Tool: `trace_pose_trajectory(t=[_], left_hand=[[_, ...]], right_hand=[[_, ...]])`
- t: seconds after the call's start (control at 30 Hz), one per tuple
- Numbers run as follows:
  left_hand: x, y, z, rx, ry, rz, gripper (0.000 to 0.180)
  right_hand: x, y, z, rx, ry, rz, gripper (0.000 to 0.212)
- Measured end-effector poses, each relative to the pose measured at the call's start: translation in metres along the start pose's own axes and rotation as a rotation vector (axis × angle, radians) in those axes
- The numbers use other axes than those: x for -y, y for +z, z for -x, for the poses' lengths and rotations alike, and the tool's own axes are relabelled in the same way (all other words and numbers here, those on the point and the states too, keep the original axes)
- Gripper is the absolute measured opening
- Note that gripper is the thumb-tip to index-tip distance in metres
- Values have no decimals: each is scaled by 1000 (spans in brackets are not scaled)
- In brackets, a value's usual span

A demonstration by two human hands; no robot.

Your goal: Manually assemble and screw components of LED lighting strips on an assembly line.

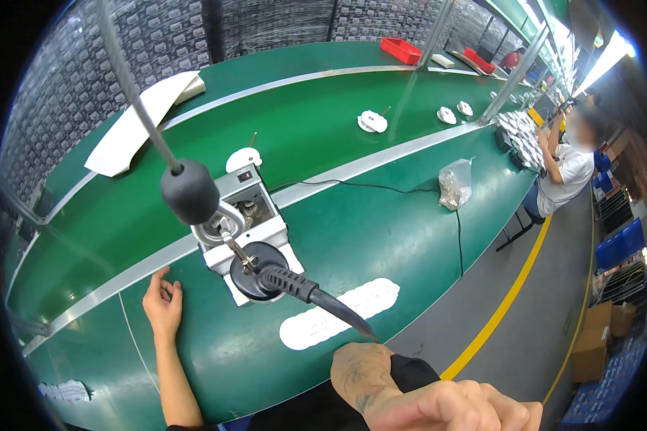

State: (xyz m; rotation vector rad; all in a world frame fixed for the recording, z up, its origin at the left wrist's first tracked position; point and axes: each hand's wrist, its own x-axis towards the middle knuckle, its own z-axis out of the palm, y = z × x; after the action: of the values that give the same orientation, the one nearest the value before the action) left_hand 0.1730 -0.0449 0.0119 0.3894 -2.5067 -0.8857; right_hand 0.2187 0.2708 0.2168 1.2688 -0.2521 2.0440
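My left hand (163, 305) rests on the green workbench (216, 352), its index finger out and the others loosely curled, with nothing seen in it. My right hand (456, 406) is raised close to the camera at the lower right, fingers curled in; whatever they may hold is hidden. Between them, a black corded tool (259, 271), seen from its top end, hangs by a metal hook from a cable with a black ball stopper (189, 192). It covers part of a white box-shaped machine (248, 190) with a switch. A row of overlapping round white parts (316, 327) lies right of it.
Behind a metal rail, the green conveyor belt (302, 122) carries white parts (372, 121). A clear bag of small pieces (455, 185) and a black cord lie farther right. A co-worker (571, 161) sits beside stacked white parts. A striped cloth-like item (66, 391) lies far left.
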Motion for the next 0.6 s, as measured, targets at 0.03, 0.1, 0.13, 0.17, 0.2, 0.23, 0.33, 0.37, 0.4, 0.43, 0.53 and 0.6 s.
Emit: trace_pose_trajectory(t=[0.03, 0.1, 0.13, 0.17, 0.2, 0.23, 0.33, 0.37, 0.4, 0.43, 0.53, 0.6], left_hand=[[1, -1, 1, 1, -3, 4, 34], [6, -5, 5, -8, -12, -14, 33], [7, -7, 6, -8, -17, -28, 33], [9, -8, 7, -15, -23, -34, 33], [12, -7, 7, -19, -12, -26, 33], [14, -7, 8, -25, -1, -18, 33], [13, -9, 9, -16, -44, -11, 33], [14, -7, 8, -14, -33, -8, 33], [14, -6, 7, -26, -1, -18, 33], [9, -6, 7, -27, -2, -28, 33], [11, -8, 8, -43, 6, -39, 32], [17, -8, 11, -46, 13, -43, 33]], right_hand=[[1, 0, 0, -25, 12, -1, 5], [0, 0, 4, -57, 28, -13, 4], [0, -1, 5, -86, 41, -15, 4], [-2, -1, 5, -90, 45, -25, 4], [-4, -1, 5, -83, 46, -36, 4], [-6, 0, 5, -77, 47, -49, 4], [-11, -1, 7, -73, 130, -147, 5], [-12, -1, 6, -82, 142, -172, 5], [-13, 0, 6, -88, 162, -172, 6], [-15, 1, 6, -93, 183, -176, 7], [-24, 7, 14, -156, 282, -277, 11], [-30, 11, 19, -173, 342, -338, 12]])
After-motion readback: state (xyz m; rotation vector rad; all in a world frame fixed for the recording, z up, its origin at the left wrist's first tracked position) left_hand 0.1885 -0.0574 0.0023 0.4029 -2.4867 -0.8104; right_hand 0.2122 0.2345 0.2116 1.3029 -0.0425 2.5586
